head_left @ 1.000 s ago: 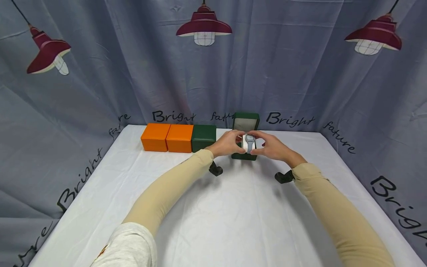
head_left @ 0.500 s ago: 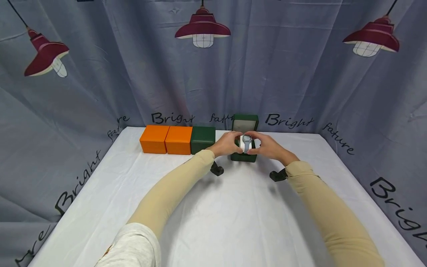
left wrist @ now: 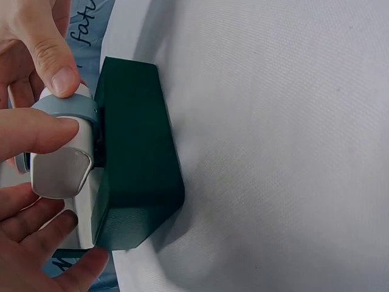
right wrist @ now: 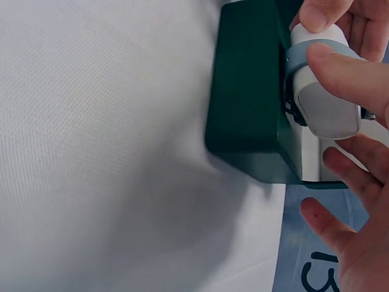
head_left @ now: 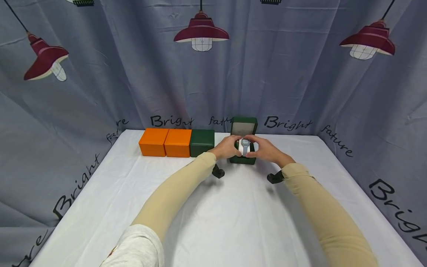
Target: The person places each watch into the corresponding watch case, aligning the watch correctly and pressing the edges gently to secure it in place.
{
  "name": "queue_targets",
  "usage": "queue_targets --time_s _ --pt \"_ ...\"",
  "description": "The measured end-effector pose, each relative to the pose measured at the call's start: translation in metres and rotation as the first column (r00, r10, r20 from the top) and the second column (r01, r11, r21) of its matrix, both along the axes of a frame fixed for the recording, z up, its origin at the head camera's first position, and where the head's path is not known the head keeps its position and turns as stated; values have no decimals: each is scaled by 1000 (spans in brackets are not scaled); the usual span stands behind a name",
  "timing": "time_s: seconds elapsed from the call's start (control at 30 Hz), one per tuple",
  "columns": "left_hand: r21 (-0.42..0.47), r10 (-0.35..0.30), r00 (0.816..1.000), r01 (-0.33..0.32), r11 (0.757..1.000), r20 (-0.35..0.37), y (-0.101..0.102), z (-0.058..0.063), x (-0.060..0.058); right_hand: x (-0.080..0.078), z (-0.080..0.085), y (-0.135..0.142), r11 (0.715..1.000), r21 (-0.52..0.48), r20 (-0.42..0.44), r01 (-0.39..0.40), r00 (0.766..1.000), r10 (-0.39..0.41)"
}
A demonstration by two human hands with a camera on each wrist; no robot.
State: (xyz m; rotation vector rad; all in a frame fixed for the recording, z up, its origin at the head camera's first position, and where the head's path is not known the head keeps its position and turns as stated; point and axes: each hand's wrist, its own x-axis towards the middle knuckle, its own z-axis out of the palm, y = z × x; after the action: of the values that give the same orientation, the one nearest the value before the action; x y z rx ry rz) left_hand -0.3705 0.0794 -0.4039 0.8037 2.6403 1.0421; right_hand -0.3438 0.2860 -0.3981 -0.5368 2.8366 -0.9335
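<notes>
A wristwatch (head_left: 245, 142) with a blue-grey strap is wrapped round a white cushion (left wrist: 58, 173). My left hand (head_left: 227, 147) pinches one side of the cushion, its thumb (left wrist: 42, 131) pressing near the strap. From the other side, my right hand (head_left: 267, 149) grips it too, with the thumb (right wrist: 340, 70) against the strap. They hold watch and cushion at the mouth of a green watch box (head_left: 242, 161) whose lid (head_left: 244, 127) stands raised at the back. How deep the cushion sits inside cannot be told. Fingertips of both hands spread beside the box's ends in the wrist views.
Left of the green box, a closed green box (head_left: 202, 142) and two closed orange boxes (head_left: 178, 142) stand side by side on the white tablecloth (head_left: 233, 222). A grey-blue curtain (head_left: 267, 81) with printed lamps hangs behind the table. Black camera mounts (head_left: 275, 178) stick out from the wrists.
My right wrist has shifted slightly left, and the watch on its cushion has moved a little with the hands. The head view has tilted up a bit. Both hands keep their grip throughout.
</notes>
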Motion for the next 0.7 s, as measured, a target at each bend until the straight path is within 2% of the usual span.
queue_targets --time_s 0.7 --pt "-62 -18 1000 18 998 -9 0 -9 -4 -6 -10 -4 1000 29 12 -13 1000 12"
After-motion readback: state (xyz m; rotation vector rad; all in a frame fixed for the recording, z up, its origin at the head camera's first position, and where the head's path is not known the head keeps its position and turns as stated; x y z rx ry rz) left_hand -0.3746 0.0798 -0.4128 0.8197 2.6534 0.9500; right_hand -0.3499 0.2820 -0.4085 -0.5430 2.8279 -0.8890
